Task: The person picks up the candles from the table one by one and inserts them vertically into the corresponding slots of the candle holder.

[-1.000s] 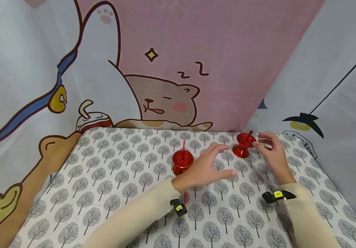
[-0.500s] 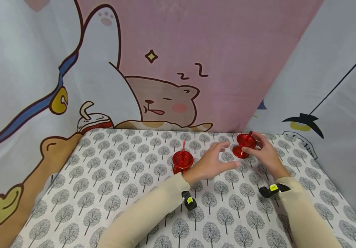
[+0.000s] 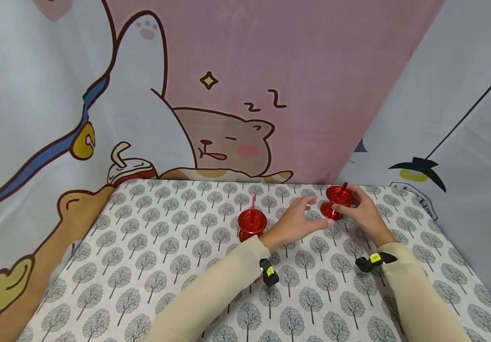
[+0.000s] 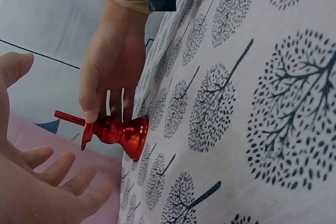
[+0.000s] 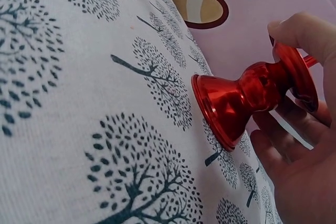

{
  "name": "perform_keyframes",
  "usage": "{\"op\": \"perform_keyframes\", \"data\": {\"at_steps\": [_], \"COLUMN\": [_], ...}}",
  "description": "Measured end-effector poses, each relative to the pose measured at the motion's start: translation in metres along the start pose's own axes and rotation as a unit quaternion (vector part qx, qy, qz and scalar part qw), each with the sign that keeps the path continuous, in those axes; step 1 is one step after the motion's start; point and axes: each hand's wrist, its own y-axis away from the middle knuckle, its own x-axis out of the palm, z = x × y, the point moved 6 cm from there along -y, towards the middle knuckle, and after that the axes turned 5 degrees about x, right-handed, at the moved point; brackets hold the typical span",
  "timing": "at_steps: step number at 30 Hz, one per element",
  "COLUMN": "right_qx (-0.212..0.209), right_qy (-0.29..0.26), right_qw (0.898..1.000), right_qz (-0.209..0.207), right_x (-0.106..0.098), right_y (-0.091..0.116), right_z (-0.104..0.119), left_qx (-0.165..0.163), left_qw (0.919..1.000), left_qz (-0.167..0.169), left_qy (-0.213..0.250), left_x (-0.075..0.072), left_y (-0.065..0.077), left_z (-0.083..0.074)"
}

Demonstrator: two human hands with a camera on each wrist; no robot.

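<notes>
right hand on the rim of a red stand

the right hand (image 3: 365, 211) has its thumb and fingers closed about the upper part of the right stand (image 5: 260, 90), thumb on the near side of the rim, fingers round the far side. the stand is upright on the cloth (image 3: 164, 304), its base below the fingers. a red stick (image 3: 344, 186) leans up out of its bowl, beside the fingers.

the left hand (image 3: 294, 223) hangs over the cloth, thumb and fingers apart, fingertips pointing toward the right stand but short of it. just beside its wrist, on the outer side, is the left stand (image 3: 251, 222), its base partly hidden by the forearm; a second stick (image 3: 253, 203) rises from it. a red bit (image 3: 257, 279) shows by the left band (image 3: 269, 274), too small to make out.
</notes>
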Motion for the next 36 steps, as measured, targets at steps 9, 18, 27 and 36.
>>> {"op": "perform_keyframes", "data": {"at_steps": [9, 18, 27, 36], "right_qx": [0.022, 0.003, -0.024, -0.064], "right_qy": [0.019, 0.020, 0.038, 0.051], "right_qw": [0.999, 0.998, 0.997, 0.994], "right_qz": [0.014, 0.052, 0.064, 0.077], "right_x": [0.005, 0.015, 0.023, 0.028], "right_y": [0.006, 0.019, 0.030, 0.037], "right_z": [0.000, 0.002, 0.013, 0.020], "left_qx": [-0.016, -0.024, -0.018, 0.005], "left_qw": [0.9998, 0.9996, 0.9995, 0.9991], "left_qz": [-0.005, 0.000, 0.022, 0.042], "left_qy": [0.005, -0.011, -0.013, 0.007], "left_x": [0.004, 0.008, 0.009, 0.008], "left_y": [-0.002, -0.003, 0.004, 0.010], "left_z": [0.007, 0.010, 0.012, 0.010]}}
